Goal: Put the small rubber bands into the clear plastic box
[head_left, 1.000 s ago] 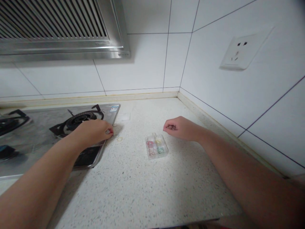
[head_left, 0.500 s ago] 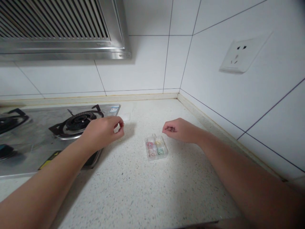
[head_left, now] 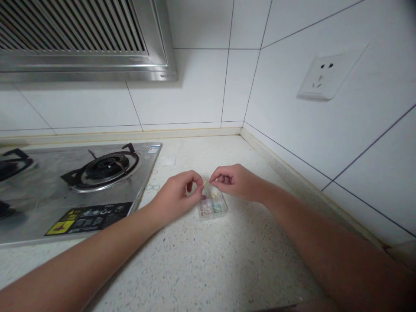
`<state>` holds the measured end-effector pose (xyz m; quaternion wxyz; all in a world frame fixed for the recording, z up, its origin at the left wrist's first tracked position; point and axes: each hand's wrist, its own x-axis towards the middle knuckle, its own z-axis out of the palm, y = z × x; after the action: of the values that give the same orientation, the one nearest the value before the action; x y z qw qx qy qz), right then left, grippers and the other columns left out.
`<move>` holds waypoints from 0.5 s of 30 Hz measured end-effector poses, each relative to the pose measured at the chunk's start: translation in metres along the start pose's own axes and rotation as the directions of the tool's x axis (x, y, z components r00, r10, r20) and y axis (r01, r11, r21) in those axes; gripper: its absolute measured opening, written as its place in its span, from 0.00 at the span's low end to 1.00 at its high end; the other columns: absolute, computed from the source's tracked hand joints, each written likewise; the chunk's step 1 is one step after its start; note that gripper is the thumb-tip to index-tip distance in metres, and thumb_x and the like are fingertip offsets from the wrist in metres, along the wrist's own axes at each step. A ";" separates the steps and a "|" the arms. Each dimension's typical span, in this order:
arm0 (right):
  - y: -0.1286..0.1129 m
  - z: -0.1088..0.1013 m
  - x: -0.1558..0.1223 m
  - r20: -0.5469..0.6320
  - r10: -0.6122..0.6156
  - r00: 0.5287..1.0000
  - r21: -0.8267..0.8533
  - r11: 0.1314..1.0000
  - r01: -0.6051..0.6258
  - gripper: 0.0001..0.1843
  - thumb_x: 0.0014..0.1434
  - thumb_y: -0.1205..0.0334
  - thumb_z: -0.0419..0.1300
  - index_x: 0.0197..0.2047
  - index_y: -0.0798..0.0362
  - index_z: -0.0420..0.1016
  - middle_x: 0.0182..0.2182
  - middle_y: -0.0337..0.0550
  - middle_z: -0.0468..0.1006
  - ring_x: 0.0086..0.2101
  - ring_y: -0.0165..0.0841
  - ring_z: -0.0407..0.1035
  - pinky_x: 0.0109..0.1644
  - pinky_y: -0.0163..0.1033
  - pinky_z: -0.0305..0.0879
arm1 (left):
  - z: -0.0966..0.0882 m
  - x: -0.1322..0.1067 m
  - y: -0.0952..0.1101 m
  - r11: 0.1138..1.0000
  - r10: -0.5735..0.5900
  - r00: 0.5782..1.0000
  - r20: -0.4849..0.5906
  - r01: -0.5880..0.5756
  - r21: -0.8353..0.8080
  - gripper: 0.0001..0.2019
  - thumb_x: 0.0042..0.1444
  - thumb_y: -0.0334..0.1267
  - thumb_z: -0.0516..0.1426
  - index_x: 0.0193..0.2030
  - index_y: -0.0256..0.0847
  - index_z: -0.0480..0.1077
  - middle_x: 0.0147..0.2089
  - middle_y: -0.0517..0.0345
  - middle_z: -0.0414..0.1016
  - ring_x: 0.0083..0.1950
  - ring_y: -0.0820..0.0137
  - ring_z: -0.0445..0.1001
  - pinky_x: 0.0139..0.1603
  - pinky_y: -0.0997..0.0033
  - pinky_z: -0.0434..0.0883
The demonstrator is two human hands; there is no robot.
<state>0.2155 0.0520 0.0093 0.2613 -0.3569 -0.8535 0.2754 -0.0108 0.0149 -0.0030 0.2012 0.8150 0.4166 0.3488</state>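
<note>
A small clear plastic box point(head_left: 212, 208) with compartments of coloured little rings lies on the speckled countertop point(head_left: 201, 264). My left hand point(head_left: 177, 197) hovers at the box's left edge, fingers pinched on a tiny pale ring held over the box. My right hand point(head_left: 232, 181) is just behind the box, its fingers curled in a pinch close to the same small piece. The two hands' fingertips nearly meet above the back of the box. Two faint small rings point(head_left: 153, 187) lie on the counter beside the stove.
A steel gas stove point(head_left: 81, 190) with a black burner point(head_left: 104, 167) fills the left side. A range hood point(head_left: 81, 39) hangs above it. White tiled walls meet in a corner behind; a wall socket point(head_left: 320, 80) is on the right wall.
My left hand has left the stove's edge and travelled right to the box, carrying a small ring. My right hand has shifted slightly left and forward to meet it.
</note>
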 end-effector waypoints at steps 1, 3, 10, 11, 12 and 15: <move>-0.002 0.003 0.000 0.007 -0.005 1.000 0.036 0.999 0.005 0.10 0.60 0.58 0.59 0.38 0.55 0.77 0.21 0.33 0.68 0.22 0.24 0.58 0.27 0.32 0.53 | 0.002 0.001 -0.002 0.994 -0.034 0.999 0.015 0.035 -0.105 0.04 0.60 0.37 0.55 0.38 0.41 0.70 0.30 0.61 0.69 0.31 0.71 0.65 0.31 0.73 0.62; -0.005 0.008 0.001 0.015 -0.018 1.000 0.082 0.996 0.017 0.09 0.60 0.58 0.59 0.39 0.54 0.76 0.21 0.32 0.67 0.22 0.23 0.57 0.26 0.32 0.52 | 0.005 0.002 -0.006 0.954 -0.080 0.996 0.041 0.089 -0.287 0.05 0.60 0.38 0.55 0.38 0.39 0.70 0.31 0.60 0.70 0.31 0.72 0.66 0.31 0.73 0.62; -0.014 0.012 0.000 -0.041 0.000 0.999 0.118 0.993 0.005 0.08 0.60 0.59 0.59 0.35 0.54 0.75 0.21 0.33 0.67 0.23 0.24 0.58 0.25 0.32 0.52 | 0.007 0.003 -0.007 0.858 -0.138 0.988 0.075 0.157 -0.490 0.08 0.60 0.41 0.57 0.36 0.38 0.71 0.32 0.58 0.72 0.34 0.70 0.68 0.37 0.71 0.64; -0.014 0.012 -0.001 -0.048 0.006 0.999 0.141 0.990 0.001 0.08 0.60 0.59 0.59 0.35 0.54 0.75 0.21 0.33 0.67 0.23 0.24 0.58 0.25 0.32 0.52 | 0.007 0.003 -0.006 0.852 -0.141 0.987 0.077 0.161 -0.498 0.08 0.60 0.41 0.57 0.36 0.38 0.71 0.32 0.58 0.72 0.34 0.70 0.68 0.37 0.71 0.63; -0.015 0.012 -0.001 -0.050 0.011 0.999 0.162 0.987 -0.002 0.08 0.60 0.59 0.59 0.35 0.54 0.75 0.21 0.33 0.67 0.23 0.25 0.59 0.25 0.32 0.53 | 0.007 0.003 -0.005 0.847 -0.143 0.987 0.075 0.161 -0.507 0.09 0.61 0.42 0.57 0.36 0.38 0.71 0.32 0.58 0.72 0.34 0.71 0.67 0.37 0.71 0.63; -0.017 0.013 -0.002 -0.039 0.014 0.999 0.206 0.978 -0.006 0.07 0.60 0.60 0.59 0.36 0.54 0.75 0.22 0.33 0.67 0.24 0.25 0.59 0.25 0.32 0.53 | 0.008 0.001 -0.004 0.842 -0.134 0.989 0.056 0.143 -0.520 0.09 0.61 0.42 0.58 0.36 0.38 0.71 0.32 0.58 0.71 0.34 0.71 0.67 0.36 0.71 0.63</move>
<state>0.2001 0.0370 0.0104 0.3127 -0.3376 -0.8132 0.3564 -0.0071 0.0176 -0.0108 0.4431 0.7004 0.3623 0.4263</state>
